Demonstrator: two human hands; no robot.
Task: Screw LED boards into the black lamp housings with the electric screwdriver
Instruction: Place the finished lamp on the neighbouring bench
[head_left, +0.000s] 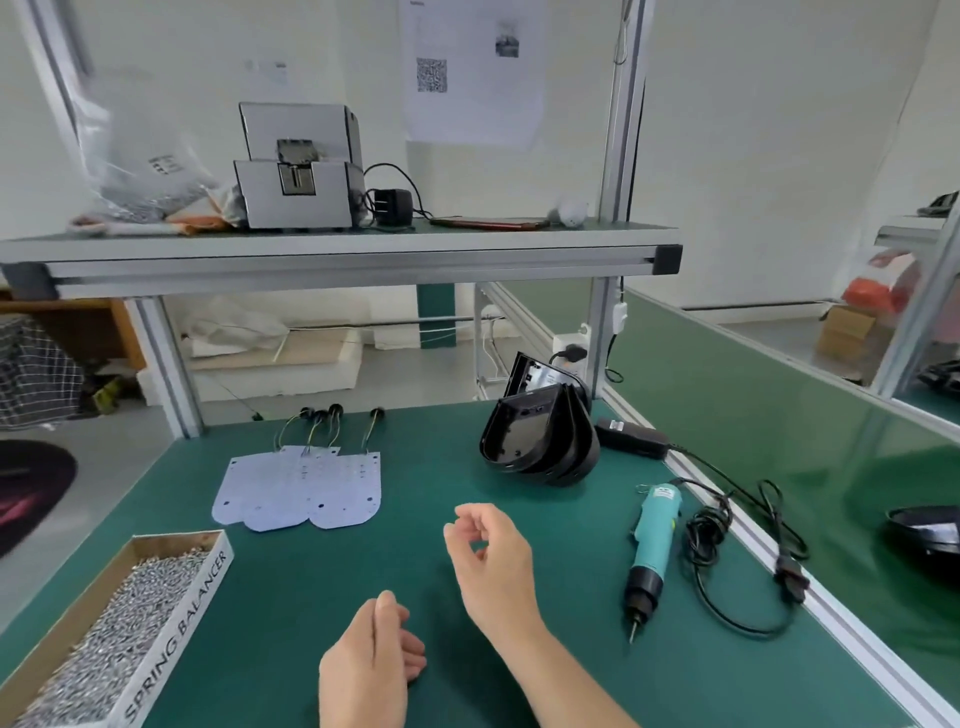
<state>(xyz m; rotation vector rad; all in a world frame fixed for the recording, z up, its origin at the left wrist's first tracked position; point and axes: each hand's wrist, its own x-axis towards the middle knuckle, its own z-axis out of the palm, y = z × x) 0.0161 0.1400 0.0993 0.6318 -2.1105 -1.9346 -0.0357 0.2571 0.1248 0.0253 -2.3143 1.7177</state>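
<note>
Left hand (374, 660) and right hand (491, 561) over green surface (311, 582), both empty, fingers loosely curled. LED boards (306, 488) back left, housings (540, 441) stacked back right. Screwdriver (649, 551) lies right of right hand, cord (727, 545) beside it. Screw box (104, 623) front left.

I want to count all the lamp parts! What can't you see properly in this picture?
All in the head view:
- The LED boards overlap, so the lower ones are partly covered.
- The black lamp housings are nested; the front one hides the rest, so no sure count.
- The box of screws is cut off by the bottom edge.
- The paper sheet on the wall: print too small and blurred to read.
- The dark shell is cut off by the right edge.
</note>
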